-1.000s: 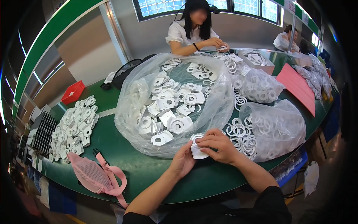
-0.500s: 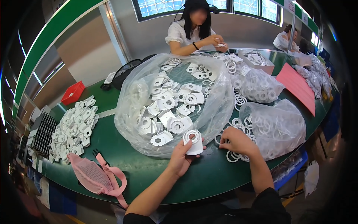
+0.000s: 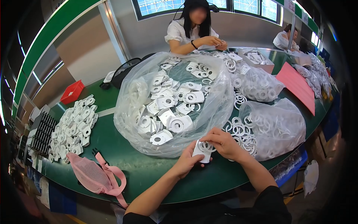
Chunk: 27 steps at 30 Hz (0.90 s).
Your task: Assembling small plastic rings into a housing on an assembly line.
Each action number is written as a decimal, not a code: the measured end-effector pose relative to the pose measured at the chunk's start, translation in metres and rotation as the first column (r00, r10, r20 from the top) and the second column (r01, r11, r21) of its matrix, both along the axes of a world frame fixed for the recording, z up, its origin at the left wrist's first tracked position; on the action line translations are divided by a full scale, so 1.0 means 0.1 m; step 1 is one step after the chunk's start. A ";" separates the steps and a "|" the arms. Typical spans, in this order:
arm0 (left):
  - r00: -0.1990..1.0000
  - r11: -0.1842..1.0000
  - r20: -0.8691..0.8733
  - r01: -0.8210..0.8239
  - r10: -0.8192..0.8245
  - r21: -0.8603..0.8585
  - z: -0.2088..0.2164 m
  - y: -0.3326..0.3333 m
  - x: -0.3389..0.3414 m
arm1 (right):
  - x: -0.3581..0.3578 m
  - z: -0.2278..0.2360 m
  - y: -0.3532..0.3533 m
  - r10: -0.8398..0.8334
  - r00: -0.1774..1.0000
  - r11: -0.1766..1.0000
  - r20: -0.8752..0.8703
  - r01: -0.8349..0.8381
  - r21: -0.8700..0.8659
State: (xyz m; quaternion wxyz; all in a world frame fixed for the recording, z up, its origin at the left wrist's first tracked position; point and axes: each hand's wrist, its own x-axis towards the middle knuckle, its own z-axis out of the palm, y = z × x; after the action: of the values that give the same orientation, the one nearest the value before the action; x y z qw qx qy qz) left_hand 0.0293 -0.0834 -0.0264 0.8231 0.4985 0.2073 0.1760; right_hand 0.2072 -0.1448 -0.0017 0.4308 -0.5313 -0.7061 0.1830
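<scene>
My left hand (image 3: 185,163) grips a white plastic plate (image 3: 200,153) with a rounded end, tilted above the green table. Over the plate's round end, my right hand (image 3: 226,145) pinches a white ring (image 3: 213,149). Both hands nearly meet there; whether the ring is seated in the plate I cannot tell. Just beyond them a large clear plastic bag (image 3: 128,136) lies spread wide, with several similar white plates (image 3: 162,137) inside. Loose white rings (image 3: 249,143) are heaped to the right of my right hand, at the mouth of a clear bag of rings (image 3: 281,130).
On the green table (image 3: 149,175), a pink mesh bag (image 3: 91,173) lies at the near left. A pile of white plates (image 3: 72,128), black stacked trays (image 3: 40,134) and a red bin (image 3: 72,92) stand farther left. Opposite, a person (image 3: 192,31) handles small parts. A pink board (image 3: 296,87) lies right.
My right hand has come left from the ring heap to the plate with a ring. My left hand has shifted slightly right and tilted the plate. The person opposite has lowered their hands.
</scene>
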 end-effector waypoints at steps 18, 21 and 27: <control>0.990 0.990 -0.043 0.131 -0.133 -0.043 -0.04 -0.01 -0.01 | 0.05 0.00 0.00 0.104 0.969 0.993 0.222 -0.115 0.036; 0.990 0.990 -0.084 0.120 -0.113 0.080 -0.04 -0.01 -0.02 | 0.01 -0.02 0.02 0.077 0.984 0.990 0.160 -0.095 0.107; 0.996 0.964 -0.083 0.000 0.023 0.267 0.02 -0.09 0.00 | 0.06 -0.09 0.04 -0.056 0.996 0.998 -0.073 0.057 0.015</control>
State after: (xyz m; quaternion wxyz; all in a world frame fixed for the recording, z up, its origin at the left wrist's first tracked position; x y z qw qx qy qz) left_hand 0.0289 -0.0924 -0.0240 0.7379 0.6107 0.2193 0.1856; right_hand 0.2136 -0.1408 -0.0103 0.4658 -0.5403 -0.6763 0.1839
